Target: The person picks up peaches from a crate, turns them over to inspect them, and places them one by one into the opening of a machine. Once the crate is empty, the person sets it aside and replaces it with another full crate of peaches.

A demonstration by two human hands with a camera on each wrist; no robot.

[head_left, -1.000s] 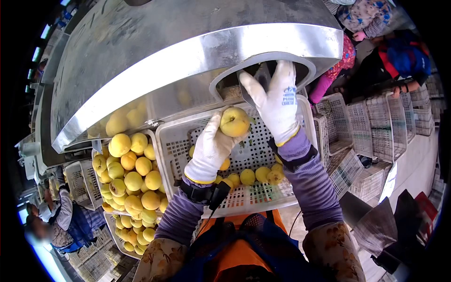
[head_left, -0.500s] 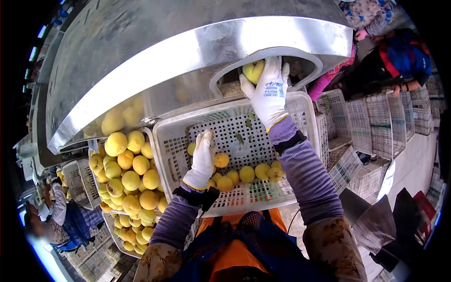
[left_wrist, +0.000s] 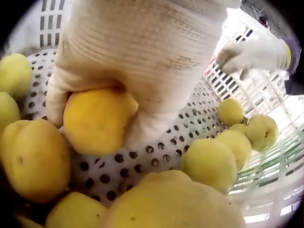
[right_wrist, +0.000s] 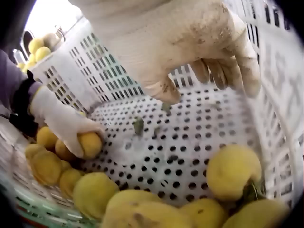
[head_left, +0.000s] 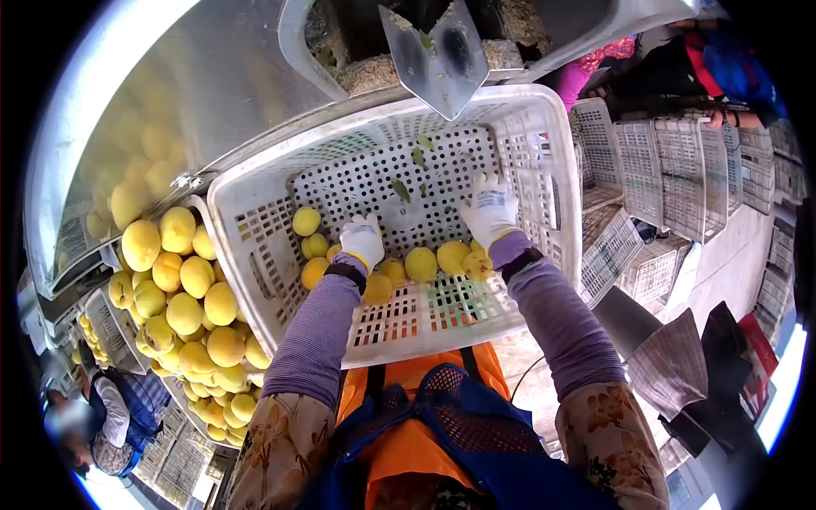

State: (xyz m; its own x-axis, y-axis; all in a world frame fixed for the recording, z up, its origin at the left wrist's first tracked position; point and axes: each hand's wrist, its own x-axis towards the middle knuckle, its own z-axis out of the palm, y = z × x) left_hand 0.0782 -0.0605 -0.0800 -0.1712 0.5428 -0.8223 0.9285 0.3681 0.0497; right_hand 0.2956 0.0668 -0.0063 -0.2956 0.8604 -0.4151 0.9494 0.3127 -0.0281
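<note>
Inside a white plastic crate [head_left: 255,223], taking its middle as the clock's centre in the head view, the left hand [head_left: 363,238] is at about 8 o'clock and the right hand [head_left: 490,210] near 3 o'clock, well apart from each other. The left hand is clamped on a yellow peach [left_wrist: 97,123], thumb and fingers curled round it, low over the crate's holed floor [head_left: 416,225]. The right hand holds nothing; its fingers hang loosely above the floor, with the thumb apart from them.

Loose peaches [head_left: 307,222] lie near the left hand, from 9 round to 7 o'clock, and a row of peaches [head_left: 420,264] runs along the near side from 6 to 4 o'clock. Small green leaves [head_left: 399,189] are scattered on the floor around 12 o'clock. At 12 o'clock a pointed metal chute [head_left: 435,68] juts from an opening in a metal machine [head_left: 221,102], its tip at the crate's far rim. Outside, at 8 o'clock, is a heap of peaches [head_left: 184,314]; other crates [head_left: 680,183] stand at 3 o'clock, and a person in blue and red [head_left: 735,76] is at 2 o'clock
</note>
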